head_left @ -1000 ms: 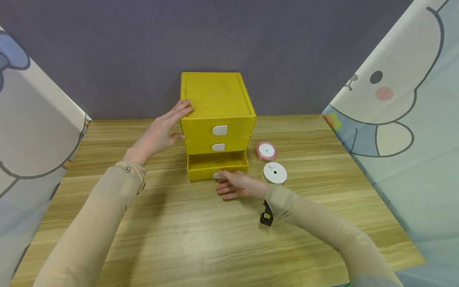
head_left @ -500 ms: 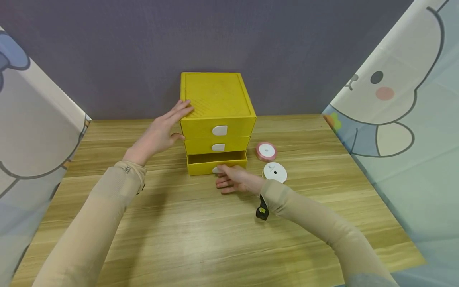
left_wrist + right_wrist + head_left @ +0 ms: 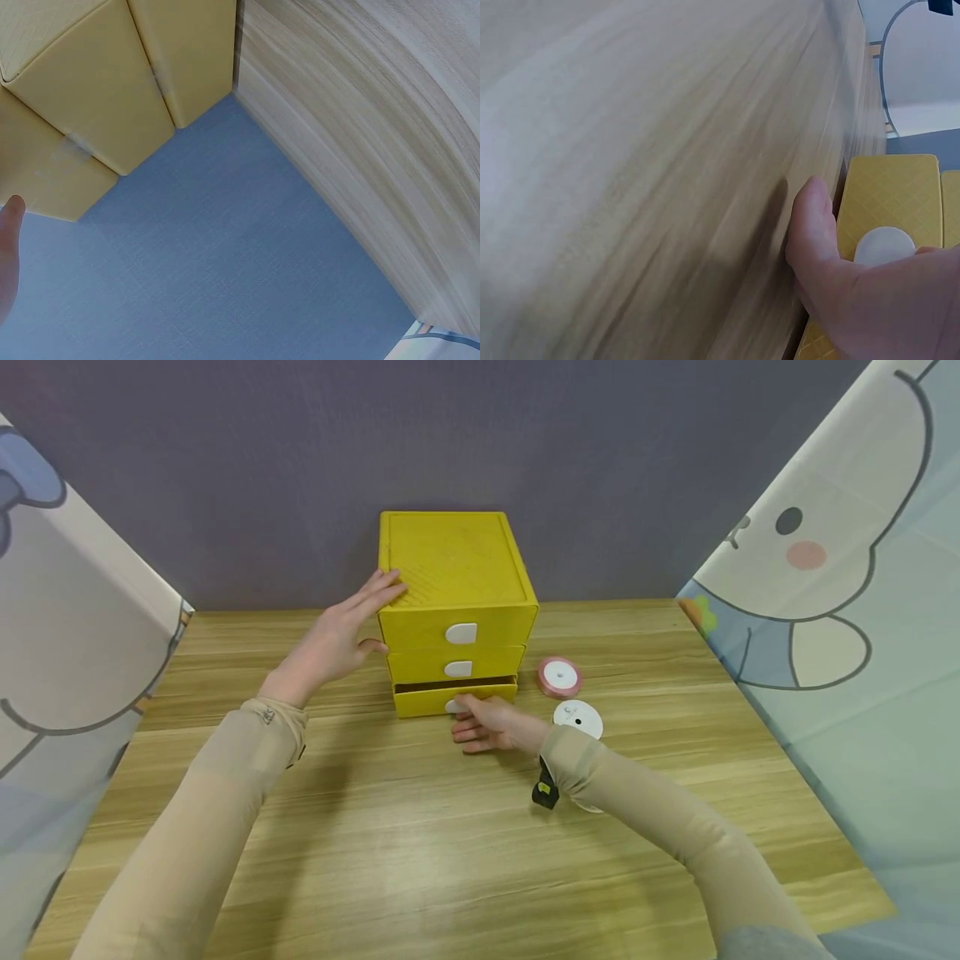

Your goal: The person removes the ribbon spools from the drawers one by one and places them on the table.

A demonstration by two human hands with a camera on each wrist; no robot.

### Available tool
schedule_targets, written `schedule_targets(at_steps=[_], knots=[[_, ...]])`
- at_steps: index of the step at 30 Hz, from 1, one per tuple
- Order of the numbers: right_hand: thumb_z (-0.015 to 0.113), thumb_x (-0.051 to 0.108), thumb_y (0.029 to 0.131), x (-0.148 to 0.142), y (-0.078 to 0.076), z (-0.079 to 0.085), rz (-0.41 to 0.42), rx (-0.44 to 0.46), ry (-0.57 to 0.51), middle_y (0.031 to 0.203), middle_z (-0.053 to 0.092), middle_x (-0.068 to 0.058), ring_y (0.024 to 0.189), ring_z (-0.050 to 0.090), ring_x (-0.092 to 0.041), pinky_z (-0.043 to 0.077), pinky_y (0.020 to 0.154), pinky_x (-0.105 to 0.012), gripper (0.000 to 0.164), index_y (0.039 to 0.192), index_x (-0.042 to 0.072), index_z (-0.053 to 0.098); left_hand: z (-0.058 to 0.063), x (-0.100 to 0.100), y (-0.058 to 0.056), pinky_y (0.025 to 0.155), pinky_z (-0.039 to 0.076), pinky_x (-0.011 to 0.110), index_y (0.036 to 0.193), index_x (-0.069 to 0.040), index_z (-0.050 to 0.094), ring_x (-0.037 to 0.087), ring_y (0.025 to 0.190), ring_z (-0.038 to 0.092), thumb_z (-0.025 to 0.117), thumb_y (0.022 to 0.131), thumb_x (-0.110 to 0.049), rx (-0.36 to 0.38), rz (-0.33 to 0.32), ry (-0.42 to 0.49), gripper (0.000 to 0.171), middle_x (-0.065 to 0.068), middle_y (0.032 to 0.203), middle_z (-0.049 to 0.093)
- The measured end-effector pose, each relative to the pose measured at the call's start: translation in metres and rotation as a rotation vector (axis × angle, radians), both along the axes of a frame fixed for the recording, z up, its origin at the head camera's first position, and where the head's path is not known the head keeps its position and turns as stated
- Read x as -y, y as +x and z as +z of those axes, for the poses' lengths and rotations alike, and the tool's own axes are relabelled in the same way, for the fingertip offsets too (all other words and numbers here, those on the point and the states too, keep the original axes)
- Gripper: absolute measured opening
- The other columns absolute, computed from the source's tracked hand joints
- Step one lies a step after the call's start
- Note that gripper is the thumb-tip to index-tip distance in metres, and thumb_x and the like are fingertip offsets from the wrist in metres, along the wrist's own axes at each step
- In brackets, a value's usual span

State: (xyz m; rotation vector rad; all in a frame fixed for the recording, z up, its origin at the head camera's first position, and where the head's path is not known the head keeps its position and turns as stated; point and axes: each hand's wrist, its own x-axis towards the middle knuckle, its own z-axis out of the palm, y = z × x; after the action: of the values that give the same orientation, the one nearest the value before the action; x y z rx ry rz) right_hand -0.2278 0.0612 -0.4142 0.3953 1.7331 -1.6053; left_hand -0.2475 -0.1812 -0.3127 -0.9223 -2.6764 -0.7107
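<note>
A yellow cabinet (image 3: 453,556) with three stacked drawers and white handles stands at the back of the table. My left hand (image 3: 326,639) rests on its top left edge, fingers straight and thumb at the front corner. The bottom drawer (image 3: 420,703) sticks out slightly, with a narrow dark gap above its front. My right hand (image 3: 498,727) touches that drawer's white handle (image 3: 883,244), thumb against it and the other fingers stretched out below. In the left wrist view, only one finger (image 3: 9,247) shows beside the cabinet's side (image 3: 97,90).
Right of the cabinet lie a pink-rimmed ribbon spool (image 3: 560,677) and a white spool (image 3: 579,717). Another pale round edge (image 3: 590,809) peeks out under my right sleeve. A black wrist camera (image 3: 546,792) hangs at that cuff. A grey wall (image 3: 300,485) rises behind the wooden table (image 3: 420,843).
The bottom drawer has slid back toward the cabinet, its opening narrowing, and my right hand has moved inward with it. My left hand has stayed on the cabinet.
</note>
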Motion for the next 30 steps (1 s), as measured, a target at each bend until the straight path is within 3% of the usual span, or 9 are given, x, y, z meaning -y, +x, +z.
schedule_targets(at_steps=[13, 30], knots=[[0.048, 0.037, 0.098, 0.001, -0.006, 0.0, -0.017, -0.015, -0.01, 0.095, 0.061, -0.01, 0.083, 0.062, -0.019, 0.054, 0.096, -0.044, 0.052, 0.13, -0.004, 0.049, 0.001, -0.001, 0.001, 0.101, 0.049, 0.048, 0.15, -0.014, 0.032, 0.023, 0.15, 0.018, 0.072, 0.079, 0.004, 0.012, 0.006, 0.002, 0.084, 0.002, 0.162, 0.02], [0.046, 0.037, 0.099, 0.002, -0.013, -0.001, 0.019, -0.025, 0.005, 0.11, 0.059, -0.014, 0.092, 0.061, -0.02, 0.054, 0.097, -0.041, 0.053, 0.133, -0.004, 0.048, 0.0, 0.0, 0.001, 0.096, 0.052, 0.046, 0.15, -0.012, 0.033, 0.025, 0.15, 0.018, 0.072, 0.079, 0.006, 0.0, -0.009, 0.008, 0.084, 0.004, 0.162, 0.02]])
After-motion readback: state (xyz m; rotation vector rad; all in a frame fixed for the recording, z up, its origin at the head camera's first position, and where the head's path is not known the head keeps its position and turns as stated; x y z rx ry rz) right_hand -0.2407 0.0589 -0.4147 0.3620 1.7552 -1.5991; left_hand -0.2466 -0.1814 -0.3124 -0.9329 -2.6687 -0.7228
